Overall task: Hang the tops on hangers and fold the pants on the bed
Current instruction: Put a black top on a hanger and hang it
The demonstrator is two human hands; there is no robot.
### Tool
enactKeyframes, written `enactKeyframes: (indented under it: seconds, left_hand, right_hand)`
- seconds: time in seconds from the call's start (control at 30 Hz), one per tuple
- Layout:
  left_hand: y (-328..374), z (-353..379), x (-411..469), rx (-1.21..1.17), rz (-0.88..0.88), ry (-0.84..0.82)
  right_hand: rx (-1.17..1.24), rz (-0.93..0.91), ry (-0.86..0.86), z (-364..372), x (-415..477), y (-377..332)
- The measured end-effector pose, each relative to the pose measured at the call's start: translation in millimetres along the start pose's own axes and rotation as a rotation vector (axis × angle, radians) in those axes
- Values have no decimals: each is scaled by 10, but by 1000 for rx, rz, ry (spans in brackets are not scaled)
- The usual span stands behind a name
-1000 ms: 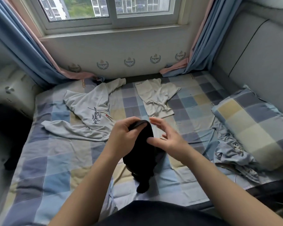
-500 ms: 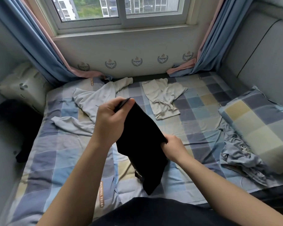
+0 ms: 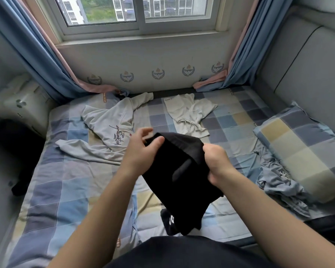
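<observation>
Checkered bed (image 3: 70, 190) below window (image 3: 139, 14), curtains (image 3: 37, 55) flanking, pillow (image 3: 306, 151) right.

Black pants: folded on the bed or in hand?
In hand, unfolded: black pants hang bunched between left hand and right hand.

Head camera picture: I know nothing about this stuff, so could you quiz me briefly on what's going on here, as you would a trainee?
1. True or false: the left hand and the right hand both hold the black garment.
2. What lies to the right of the grey printed top? A. a cream garment B. a hanger C. a shoe
3. Fill in: the checked pillow lies at the ____ edge of the bed.
Key: 1 true; 2 A; 3 right.
</observation>
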State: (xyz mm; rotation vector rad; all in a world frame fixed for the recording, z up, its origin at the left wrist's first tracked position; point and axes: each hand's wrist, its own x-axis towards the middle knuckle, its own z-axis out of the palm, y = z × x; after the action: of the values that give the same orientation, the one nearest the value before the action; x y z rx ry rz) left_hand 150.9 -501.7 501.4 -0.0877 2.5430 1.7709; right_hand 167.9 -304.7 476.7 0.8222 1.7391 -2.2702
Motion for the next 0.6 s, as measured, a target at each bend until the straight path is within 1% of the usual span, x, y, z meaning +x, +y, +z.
enactKeyframes:
  seconds: [0.03, 0.07, 0.13, 0.17, 0.2, 0.23, 0.3, 0.37, 0.43, 0.47, 0.53, 0.6]
  left_hand:
    - [-32, 84, -96, 2, 20, -25]
    - [-75, 164, -195, -16, 33, -90]
    - [-151, 313, -393, -29, 58, -294]
    - [-183, 389, -479, -24, 76, -366]
    - [-219, 468, -543, -18, 107, -385]
    - [-251, 544, -586, 10, 136, -353]
    - [-279, 651, -584, 45, 175, -212]
    - [-236, 651, -525, -15, 158, -88]
    - [-151, 562, -434, -143, 150, -3]
    - [-100, 495, -377, -201, 154, 31]
    - [3, 355, -289, -272, 137, 53]
    - [67, 244, -226, -369, 31, 56]
  right_hand:
    - [49, 8, 18, 19, -21, -69]
    - [82, 4, 30, 35, -33, -126]
    - [123, -21, 37, 78, -54, -236]
    - [150, -33, 44, 103, -68, -291]
    - [174, -40, 56, 136, -83, -345]
    - [190, -52, 67, 162, -88, -396]
    - [199, -86, 57, 193, -81, -484]
    - [190, -138, -29, 171, -87, -552]
    - [184, -186, -129, 91, -108, -578]
    - [156, -202, -152, 40, -130, -564]
    - [30, -245, -143, -69, -173, -466]
    - [-98, -284, -157, -156, -206, -273]
